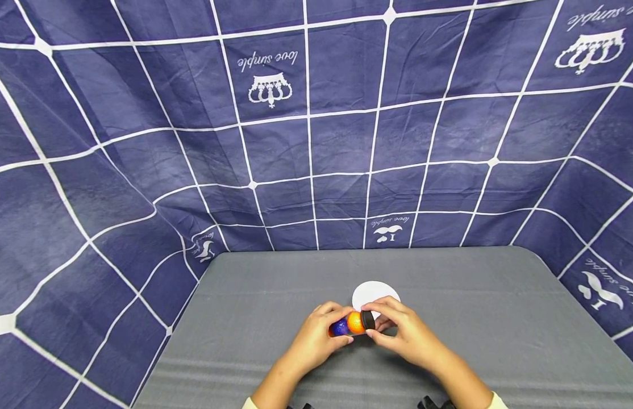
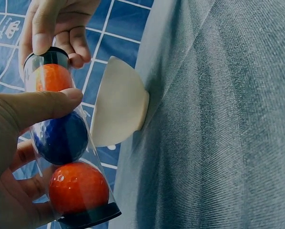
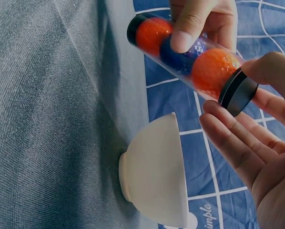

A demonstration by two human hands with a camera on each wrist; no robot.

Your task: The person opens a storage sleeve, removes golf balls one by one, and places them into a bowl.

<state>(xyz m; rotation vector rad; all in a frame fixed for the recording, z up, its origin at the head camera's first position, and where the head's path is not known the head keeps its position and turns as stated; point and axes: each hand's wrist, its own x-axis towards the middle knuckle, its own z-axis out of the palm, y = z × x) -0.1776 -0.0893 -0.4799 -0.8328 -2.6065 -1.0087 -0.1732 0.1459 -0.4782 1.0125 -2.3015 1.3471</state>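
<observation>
A clear plastic tube (image 3: pixel 185 69) holds two orange golf balls and a blue golf ball (image 2: pixel 61 138) between them. My left hand (image 1: pixel 316 335) grips the tube around its middle, thumb across the near side. At the tube's right end, my right hand (image 1: pixel 405 335) pinches a black cap (image 3: pixel 239 93) between thumb and fingers. The cap sits at the tube's mouth, beside one orange ball (image 3: pixel 214 71). Another black cap (image 2: pixel 90 215) closes the opposite end, next to the second orange ball (image 2: pixel 79 188). The tube is held above the table, lying roughly sideways.
A white bowl (image 3: pixel 154 176) stands upright on the grey cloth-covered table (image 1: pixel 275 284), just beyond the hands. Blue fabric with white grid lines (image 1: pixel 342 142) hangs behind the table and along both sides.
</observation>
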